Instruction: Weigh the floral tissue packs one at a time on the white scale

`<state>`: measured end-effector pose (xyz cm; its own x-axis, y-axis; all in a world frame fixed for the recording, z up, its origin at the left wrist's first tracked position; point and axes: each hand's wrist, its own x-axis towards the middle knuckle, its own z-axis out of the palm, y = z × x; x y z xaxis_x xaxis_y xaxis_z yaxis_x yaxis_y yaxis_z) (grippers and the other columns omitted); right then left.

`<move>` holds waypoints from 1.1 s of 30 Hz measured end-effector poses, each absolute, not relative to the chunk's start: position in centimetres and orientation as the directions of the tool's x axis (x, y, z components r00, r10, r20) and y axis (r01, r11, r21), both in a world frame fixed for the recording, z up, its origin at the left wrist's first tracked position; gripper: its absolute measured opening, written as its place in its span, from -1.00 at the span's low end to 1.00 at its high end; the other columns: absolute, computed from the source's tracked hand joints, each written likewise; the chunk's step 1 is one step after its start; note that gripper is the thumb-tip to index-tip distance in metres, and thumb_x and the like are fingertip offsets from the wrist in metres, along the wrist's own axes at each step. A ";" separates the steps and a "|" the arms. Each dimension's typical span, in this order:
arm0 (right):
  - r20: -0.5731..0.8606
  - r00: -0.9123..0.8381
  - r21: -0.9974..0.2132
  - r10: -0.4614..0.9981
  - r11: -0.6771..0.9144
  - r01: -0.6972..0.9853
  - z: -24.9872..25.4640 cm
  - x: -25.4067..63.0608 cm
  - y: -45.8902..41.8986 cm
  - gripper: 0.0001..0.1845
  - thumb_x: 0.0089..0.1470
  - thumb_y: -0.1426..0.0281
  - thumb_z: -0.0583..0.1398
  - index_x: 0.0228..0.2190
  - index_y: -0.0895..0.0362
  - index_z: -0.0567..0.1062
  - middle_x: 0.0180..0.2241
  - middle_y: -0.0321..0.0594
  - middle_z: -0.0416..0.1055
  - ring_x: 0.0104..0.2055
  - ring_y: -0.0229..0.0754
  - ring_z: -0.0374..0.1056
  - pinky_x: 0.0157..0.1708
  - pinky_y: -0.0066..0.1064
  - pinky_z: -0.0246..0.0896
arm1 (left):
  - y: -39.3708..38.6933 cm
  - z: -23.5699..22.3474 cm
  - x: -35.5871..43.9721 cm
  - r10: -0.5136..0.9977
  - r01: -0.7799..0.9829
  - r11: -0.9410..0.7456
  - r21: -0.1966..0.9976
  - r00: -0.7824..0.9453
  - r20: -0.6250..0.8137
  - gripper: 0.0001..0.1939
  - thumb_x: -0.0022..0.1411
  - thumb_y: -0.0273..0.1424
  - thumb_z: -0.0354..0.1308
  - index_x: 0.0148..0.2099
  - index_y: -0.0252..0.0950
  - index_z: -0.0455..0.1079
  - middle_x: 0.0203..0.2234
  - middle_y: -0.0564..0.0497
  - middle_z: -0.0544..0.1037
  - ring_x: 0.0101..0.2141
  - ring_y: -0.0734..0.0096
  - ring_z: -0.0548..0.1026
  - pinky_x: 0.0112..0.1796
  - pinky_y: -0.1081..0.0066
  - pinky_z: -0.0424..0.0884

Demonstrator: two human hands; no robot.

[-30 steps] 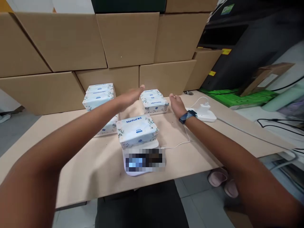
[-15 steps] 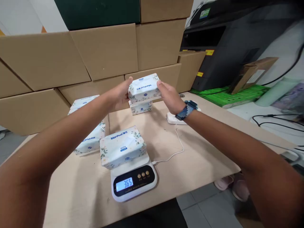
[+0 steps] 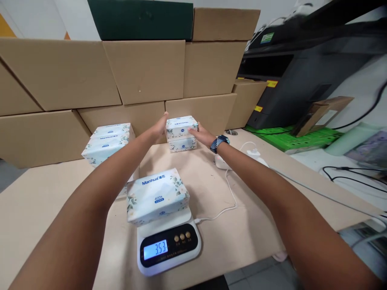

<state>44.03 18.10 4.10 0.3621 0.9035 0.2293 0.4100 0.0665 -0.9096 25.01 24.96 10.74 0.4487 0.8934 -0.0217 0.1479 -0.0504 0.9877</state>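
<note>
At the back of the table, two flower-printed packs of tissues are stacked. My left hand [image 3: 159,128] is at the left side of the upper tissue pack [image 3: 178,121], thumb up, its other fingers partly hidden. My right hand [image 3: 203,135], below a blue watch, grips the right side of that pack. The upper pack rests on the lower tissue pack [image 3: 183,145]. Nearer me, another tissue pack [image 3: 157,193] lies on a white scale [image 3: 169,245] whose lit display shows the digits 353. More tissue packs [image 3: 105,141] are piled at the left, partly behind my left forearm.
Cardboard boxes [image 3: 145,72] form a wall behind the table [image 3: 223,241]. A white cable [image 3: 231,189] runs from the scale towards a white power strip [image 3: 222,162] under my right forearm. A dark printer [image 3: 302,80] and a green crate [image 3: 272,139] stand at the right.
Both hands have moved the held tissue pack down onto the lower one, squaring it with the stack. The scale's digits went from 365 to 353. The camera view has shifted slightly.
</note>
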 end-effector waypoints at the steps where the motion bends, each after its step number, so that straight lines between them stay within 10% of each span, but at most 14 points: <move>1: 0.229 0.379 -0.900 0.897 0.047 0.433 4.0 43.6 17.4 0.27 0.10 -0.10 0.34 0.53 0.34 0.00 0.60 0.32 -0.05 0.67 0.28 -0.13 0.62 0.23 -0.24 | 24.3 11.2 23.9 0.908 0.171 -0.084 0.982 0.420 0.004 -0.34 0.57 0.06 -0.06 0.35 -0.35 0.39 0.50 -0.34 0.34 0.55 -0.08 0.22 0.51 0.01 0.13; 5: 0.293 0.341 -0.856 0.893 0.086 0.510 1.6 40.6 11.9 0.47 0.09 -0.16 0.32 0.57 0.37 -0.30 0.66 0.14 -0.53 0.71 0.08 -0.63 0.67 -0.01 -0.64 | 18.7 12.5 16.4 0.875 0.337 -0.427 0.839 0.390 0.288 -0.28 0.51 0.04 0.14 0.48 -0.33 0.32 0.62 -0.22 0.09 0.64 0.04 -0.06 0.59 0.07 -0.22; 11: 0.295 0.304 -0.915 0.906 0.176 0.364 -3.0 36.1 3.0 0.29 0.22 -0.38 0.08 0.60 0.01 -0.35 0.68 -0.08 -0.43 0.72 0.00 -0.42 0.67 0.05 -0.33 | 6.6 6.2 5.4 0.634 0.164 -0.755 0.635 0.428 0.644 -0.30 0.46 0.29 -0.09 0.49 0.22 0.26 0.61 0.08 0.12 0.50 -0.10 0.30 0.37 -0.08 0.43; 18: 0.052 0.358 -0.995 0.932 0.019 0.096 -2.9 33.5 -0.4 0.18 0.23 -0.39 0.03 0.60 -0.16 -0.28 0.68 -0.25 -0.34 0.71 -0.11 -0.32 0.67 -0.02 -0.29 | 6.6 0.1 1.9 0.328 0.319 -0.925 0.206 0.400 0.856 -0.39 0.54 0.05 0.04 0.55 0.26 0.16 0.62 0.15 0.00 0.54 -0.05 0.18 0.51 -0.08 0.24; 21: 0.003 0.307 -0.999 0.952 -0.014 0.052 -2.3 32.2 -2.5 0.17 0.25 -0.38 0.01 0.60 -0.16 -0.32 0.68 -0.32 -0.41 0.71 -0.15 -0.38 0.67 -0.07 -0.30 | 5.0 0.1 1.9 0.557 0.311 -0.822 0.477 0.262 0.788 -0.41 0.54 -0.01 0.08 0.54 0.26 0.17 0.60 0.12 0.08 0.55 -0.08 0.17 0.48 -0.14 0.29; 25: 0.086 0.017 -0.989 0.996 0.083 0.124 -1.9 31.1 -5.5 0.01 0.35 -0.32 -0.08 0.60 -0.20 -0.20 0.66 -0.41 -0.35 0.71 -0.04 -0.35 0.66 0.09 -0.24 | -0.5 -1.3 3.0 0.891 0.174 -0.330 0.928 0.381 0.246 -0.30 0.58 0.04 -0.05 0.63 0.25 -0.13 0.67 0.10 -0.12 0.63 -0.10 -0.08 0.56 -0.23 0.08; 29: 0.396 -0.140 -0.884 0.908 0.418 0.211 -1.6 32.5 -5.6 -0.04 0.32 -0.36 -0.17 0.58 -0.29 -0.05 0.65 -0.54 -0.28 0.70 0.05 -0.26 0.67 0.11 -0.18 | -1.7 0.1 5.5 0.758 0.074 -0.403 0.912 0.586 0.287 -0.10 0.54 0.12 -0.06 0.65 0.21 -0.51 0.68 0.22 -0.40 0.65 0.02 -0.42 0.62 -0.09 -0.31; 33: 0.689 0.174 -0.702 0.704 0.590 0.399 -1.6 37.3 -1.4 -0.04 0.35 -0.34 -0.25 0.55 -0.19 0.11 0.63 -0.34 -0.03 0.66 0.10 -0.04 0.61 0.14 0.04 | 3.5 4.4 12.4 0.732 0.083 -0.450 0.889 0.604 0.315 -0.07 0.50 0.24 -0.09 0.68 0.02 -0.29 0.68 0.08 -0.22 0.65 -0.01 -0.30 0.62 -0.03 -0.22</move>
